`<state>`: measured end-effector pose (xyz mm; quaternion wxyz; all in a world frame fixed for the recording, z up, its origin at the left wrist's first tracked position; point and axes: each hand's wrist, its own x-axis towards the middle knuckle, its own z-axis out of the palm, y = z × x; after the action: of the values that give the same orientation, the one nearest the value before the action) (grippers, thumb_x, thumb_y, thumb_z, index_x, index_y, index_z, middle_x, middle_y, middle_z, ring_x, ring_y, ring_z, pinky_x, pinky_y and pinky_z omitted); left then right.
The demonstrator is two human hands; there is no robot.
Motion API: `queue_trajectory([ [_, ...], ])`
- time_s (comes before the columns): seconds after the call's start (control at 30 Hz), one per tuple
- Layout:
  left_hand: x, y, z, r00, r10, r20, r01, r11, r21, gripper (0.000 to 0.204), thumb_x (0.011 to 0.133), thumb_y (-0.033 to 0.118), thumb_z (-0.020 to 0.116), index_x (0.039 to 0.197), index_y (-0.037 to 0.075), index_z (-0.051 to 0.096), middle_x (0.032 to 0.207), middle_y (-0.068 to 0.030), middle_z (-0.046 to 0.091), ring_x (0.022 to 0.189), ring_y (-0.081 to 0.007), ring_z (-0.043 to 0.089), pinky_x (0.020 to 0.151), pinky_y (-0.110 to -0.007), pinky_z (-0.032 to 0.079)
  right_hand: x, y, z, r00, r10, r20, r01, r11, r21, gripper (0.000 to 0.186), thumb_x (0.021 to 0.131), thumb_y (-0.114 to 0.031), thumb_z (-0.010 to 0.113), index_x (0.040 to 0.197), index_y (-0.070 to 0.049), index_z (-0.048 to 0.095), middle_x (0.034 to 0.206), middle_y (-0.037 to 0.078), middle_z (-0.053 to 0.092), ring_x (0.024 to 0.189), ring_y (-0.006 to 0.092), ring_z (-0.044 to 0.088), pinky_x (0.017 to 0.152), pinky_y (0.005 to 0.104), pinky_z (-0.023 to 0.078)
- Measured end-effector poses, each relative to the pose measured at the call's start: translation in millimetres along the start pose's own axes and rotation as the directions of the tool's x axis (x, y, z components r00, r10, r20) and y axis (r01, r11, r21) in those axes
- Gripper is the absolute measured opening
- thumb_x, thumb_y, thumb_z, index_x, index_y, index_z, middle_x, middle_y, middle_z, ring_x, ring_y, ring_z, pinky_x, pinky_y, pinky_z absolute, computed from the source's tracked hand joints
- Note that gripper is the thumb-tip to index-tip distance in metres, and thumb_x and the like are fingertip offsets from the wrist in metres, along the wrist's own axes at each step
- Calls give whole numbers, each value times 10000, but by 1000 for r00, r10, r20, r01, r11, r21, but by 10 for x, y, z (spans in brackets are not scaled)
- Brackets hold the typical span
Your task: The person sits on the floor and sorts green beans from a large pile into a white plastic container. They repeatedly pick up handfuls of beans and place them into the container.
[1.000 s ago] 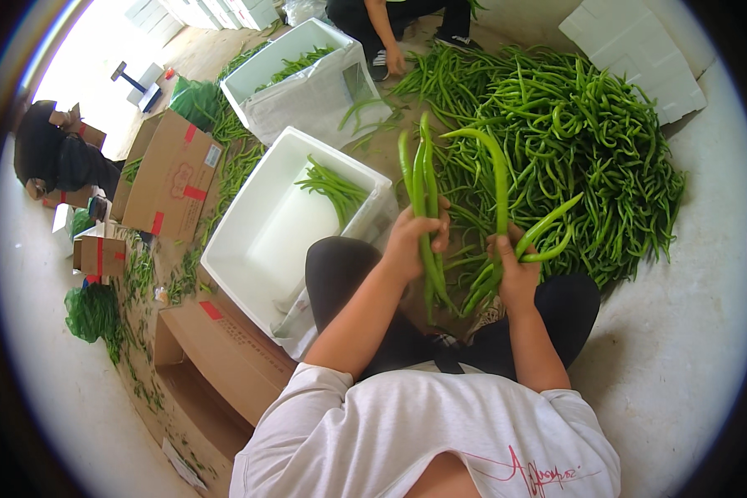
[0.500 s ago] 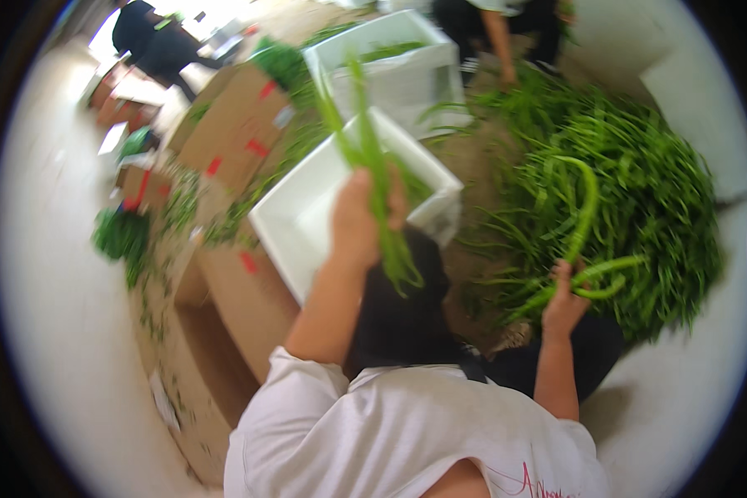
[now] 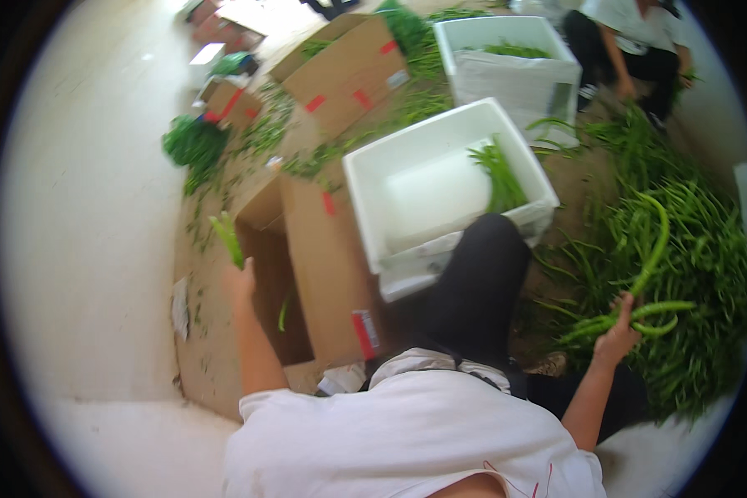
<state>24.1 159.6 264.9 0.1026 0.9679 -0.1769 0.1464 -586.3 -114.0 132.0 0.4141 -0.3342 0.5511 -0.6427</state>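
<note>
My left hand (image 3: 242, 284), slightly blurred, is closed on a few long green chili peppers (image 3: 227, 239) at the left edge of an open cardboard box (image 3: 328, 282). A single pepper (image 3: 284, 314) shows against the box's dark inside. My right hand (image 3: 617, 339) grips several long, curved chili peppers (image 3: 656, 249) low over the big green pile (image 3: 681, 282) at my right. Between my hands, a white foam box (image 3: 423, 199) stands tilted beyond my knee. A bundle of peppers (image 3: 500, 176) lies at its right end, and its white bottom shows at the left.
Another white box (image 3: 506, 91) with peppers stands farther back, beside a crouching person (image 3: 631, 50). A second cardboard box (image 3: 349, 75) with red tape is at the far middle. Green net sacks (image 3: 195, 148) and small cartons (image 3: 232, 101) sit along the left wall (image 3: 100, 207).
My left hand has swung from above the white foam box leftward to the cardboard box, still holding peppers. The view has shifted left. My right hand keeps its peppers over the pile.
</note>
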Motion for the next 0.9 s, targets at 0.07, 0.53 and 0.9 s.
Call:
queue_trajectory([
  [0.07, 17, 407, -9, 977, 174, -121, -196, 959, -203, 441, 876, 368, 615, 994, -56, 584, 800, -219, 638, 724, -376, 625, 643, -432, 484, -22, -172, 90, 993, 42, 107, -49, 996, 68, 424, 909, -217, 620, 1243, 20, 513, 998, 100, 634, 890, 167, 593, 781, 332, 483],
  [0.53, -2928, 4463, 77, 37, 936, 349, 632, 248, -734, 151, 866, 135, 643, 989, 59, 599, 782, -20, 633, 640, -85, 542, 551, -208, 399, -412, -619, 410, 803, -428, 415, 574, 743, -344, 303, 841, -59, 634, 1135, 9, 605, 979, 121, 643, 883, 219, 616, 734, 321, 481],
  [0.9, -2757, 4722, 552, -16, 978, 207, 887, 109, -449, 322, 963, 381, 484, 1090, 86, 506, 793, -23, 562, 613, -128, 505, 641, -285, 449, 155, -875, -198, 874, -25, 485, -218, 873, 436, 371, 972, -400, 444, 1059, -40, 468, 609, 40, 501, 522, 145, 544, 534, 302, 513],
])
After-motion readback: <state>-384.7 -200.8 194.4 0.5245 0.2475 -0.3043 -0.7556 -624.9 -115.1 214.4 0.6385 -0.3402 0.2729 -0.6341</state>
